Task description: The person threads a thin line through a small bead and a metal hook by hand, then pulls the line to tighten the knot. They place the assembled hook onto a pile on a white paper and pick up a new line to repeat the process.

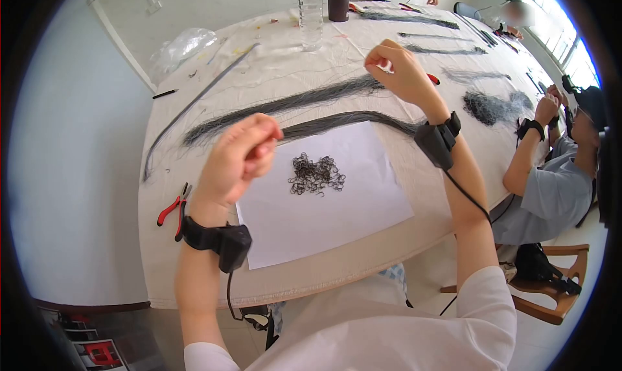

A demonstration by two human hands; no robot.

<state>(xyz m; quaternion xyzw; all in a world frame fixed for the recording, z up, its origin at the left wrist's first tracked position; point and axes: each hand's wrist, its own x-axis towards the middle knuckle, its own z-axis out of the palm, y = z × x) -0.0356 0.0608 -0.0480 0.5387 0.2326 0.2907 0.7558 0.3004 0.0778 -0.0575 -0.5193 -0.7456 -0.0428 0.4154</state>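
Observation:
My left hand (241, 156) is raised over the left edge of a white paper sheet (324, 232), thumb and fingers pinched together. My right hand (403, 73) is held higher and farther off, above the end of a long bundle of dark grey wire-like strands (285, 104), its fingertips also closed. Whatever either pinch holds is too fine to make out. On the sheet lies a pile of small dark curled hooks or rings (316, 175). A second grey bundle (343, 119) crosses the sheet's far edge. Black wristbands with boxes and cables sit on both wrists.
Red-handled pliers (173, 210) lie left of the sheet. A thin grey strand bundle (197, 98), black pen (164, 94), plastic bag (183, 49), clear bottle (311, 18) and dark tumbler (337, 2) are farther back. A co-worker (557, 183) sits at right near a tangled strand heap (487, 107).

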